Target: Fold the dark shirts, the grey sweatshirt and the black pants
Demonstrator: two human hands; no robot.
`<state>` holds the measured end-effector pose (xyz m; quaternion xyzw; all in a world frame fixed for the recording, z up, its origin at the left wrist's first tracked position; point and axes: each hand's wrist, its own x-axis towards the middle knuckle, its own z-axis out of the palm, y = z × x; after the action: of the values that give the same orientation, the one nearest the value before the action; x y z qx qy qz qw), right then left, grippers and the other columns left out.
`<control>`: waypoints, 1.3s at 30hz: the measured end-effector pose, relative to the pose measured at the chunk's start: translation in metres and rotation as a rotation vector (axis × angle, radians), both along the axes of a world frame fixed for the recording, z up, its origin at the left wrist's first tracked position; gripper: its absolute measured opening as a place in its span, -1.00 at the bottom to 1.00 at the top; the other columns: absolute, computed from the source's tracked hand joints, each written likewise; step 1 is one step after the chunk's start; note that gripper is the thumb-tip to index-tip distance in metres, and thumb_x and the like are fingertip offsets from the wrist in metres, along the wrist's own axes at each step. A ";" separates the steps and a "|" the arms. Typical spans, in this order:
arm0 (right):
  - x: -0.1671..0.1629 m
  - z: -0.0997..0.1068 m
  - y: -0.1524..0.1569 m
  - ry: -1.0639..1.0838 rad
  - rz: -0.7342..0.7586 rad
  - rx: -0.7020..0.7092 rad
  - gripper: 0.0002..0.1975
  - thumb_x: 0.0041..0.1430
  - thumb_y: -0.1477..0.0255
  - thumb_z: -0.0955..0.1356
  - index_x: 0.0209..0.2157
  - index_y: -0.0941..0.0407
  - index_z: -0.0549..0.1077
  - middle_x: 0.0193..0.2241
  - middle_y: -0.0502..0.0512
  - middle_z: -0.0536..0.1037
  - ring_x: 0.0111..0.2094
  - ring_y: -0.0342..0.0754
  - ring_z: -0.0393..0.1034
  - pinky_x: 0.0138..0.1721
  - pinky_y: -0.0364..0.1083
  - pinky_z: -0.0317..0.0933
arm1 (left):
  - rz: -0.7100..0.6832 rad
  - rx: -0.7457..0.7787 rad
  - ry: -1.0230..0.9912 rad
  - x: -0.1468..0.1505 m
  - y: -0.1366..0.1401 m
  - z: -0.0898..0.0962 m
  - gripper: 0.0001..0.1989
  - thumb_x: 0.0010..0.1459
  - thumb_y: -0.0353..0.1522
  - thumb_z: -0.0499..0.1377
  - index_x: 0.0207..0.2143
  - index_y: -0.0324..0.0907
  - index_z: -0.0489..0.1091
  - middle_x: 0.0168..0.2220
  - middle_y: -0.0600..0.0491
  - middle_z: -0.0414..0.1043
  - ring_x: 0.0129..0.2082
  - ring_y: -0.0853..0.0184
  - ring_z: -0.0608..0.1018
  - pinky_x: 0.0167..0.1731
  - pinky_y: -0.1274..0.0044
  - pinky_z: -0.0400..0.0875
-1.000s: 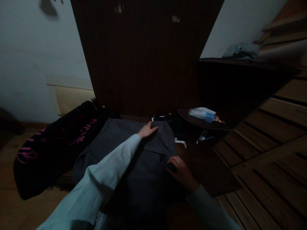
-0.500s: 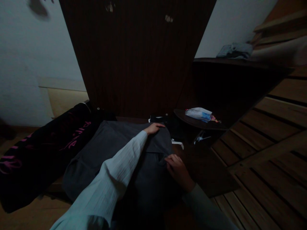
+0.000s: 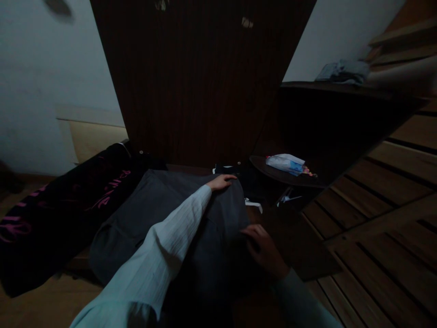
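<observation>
Fingers [image 3: 231, 176] of the left hand [image 3: 221, 182] lie extended on the grey cloth [image 3: 157, 198], at about 2 o'clock from its middle; whether they grip the fabric cannot be determined. The right hand [image 3: 265, 251] is at about 4 o'clock, its fingers curved at the cloth's edge, thumb seemingly apart from forefinger; dim light prevents confirming a hold. The grey cloth itself lies spread at about 7 o'clock from the view's centre, partly covered by the left sleeve [image 3: 174, 241]. Black fabric with pink lettering [image 3: 68, 196] sits beside it at 9 o'clock. A white-and-blue packet [image 3: 286, 164] rests on a dark shelf [image 3: 273, 174] at 2 o'clock.
</observation>
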<state>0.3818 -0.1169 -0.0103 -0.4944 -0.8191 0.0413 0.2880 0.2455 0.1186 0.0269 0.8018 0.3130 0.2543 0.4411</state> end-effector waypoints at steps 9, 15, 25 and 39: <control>0.017 -0.007 0.011 -0.040 0.000 -0.005 -0.78 0.04 0.62 0.20 -0.34 0.08 0.37 -0.36 0.08 0.42 -0.30 -0.06 0.29 -0.28 -0.05 0.21 | 0.019 0.012 -0.006 0.000 -0.001 0.006 -0.50 -0.12 -0.63 0.04 -0.06 -0.26 0.35 0.06 -0.04 0.26 0.07 0.28 0.29 0.10 0.47 0.07; 0.014 -0.008 0.014 -0.055 -0.076 0.033 -0.72 -0.02 0.64 0.22 -0.25 0.10 0.34 -0.27 0.13 0.39 -0.20 -0.01 0.27 -0.21 -0.03 0.21 | 0.030 0.007 -0.003 -0.004 -0.006 0.005 -0.47 -0.12 -0.62 0.06 -0.01 -0.27 0.30 0.07 -0.05 0.25 0.07 0.28 0.29 0.10 0.47 0.08; 0.014 -0.005 0.015 -0.129 -0.109 0.026 -0.79 -0.07 0.67 0.18 -0.43 0.11 0.32 -0.39 0.09 0.38 -0.29 -0.03 0.25 -0.28 -0.06 0.18 | 0.085 0.026 -0.075 0.000 -0.002 -0.004 -0.50 -0.13 -0.63 0.04 -0.07 -0.27 0.35 0.02 -0.04 0.32 0.06 0.26 0.30 0.11 0.45 0.05; -0.049 0.004 0.012 -0.033 -0.147 -0.117 -0.84 0.09 0.29 0.27 -0.33 0.08 0.28 -0.42 0.02 0.38 -0.39 -0.10 0.30 -0.37 -0.14 0.19 | 0.062 -0.301 -0.024 -0.063 -0.016 -0.021 -0.64 -0.17 -0.18 0.24 -0.42 -0.25 0.29 -0.58 0.21 0.20 -0.61 0.55 0.25 -0.58 0.66 0.14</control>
<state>0.3330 -0.1047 -0.0067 -0.5699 -0.7813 0.0595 0.2475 0.1830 0.1026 0.0060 0.7134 0.3666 0.2276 0.5521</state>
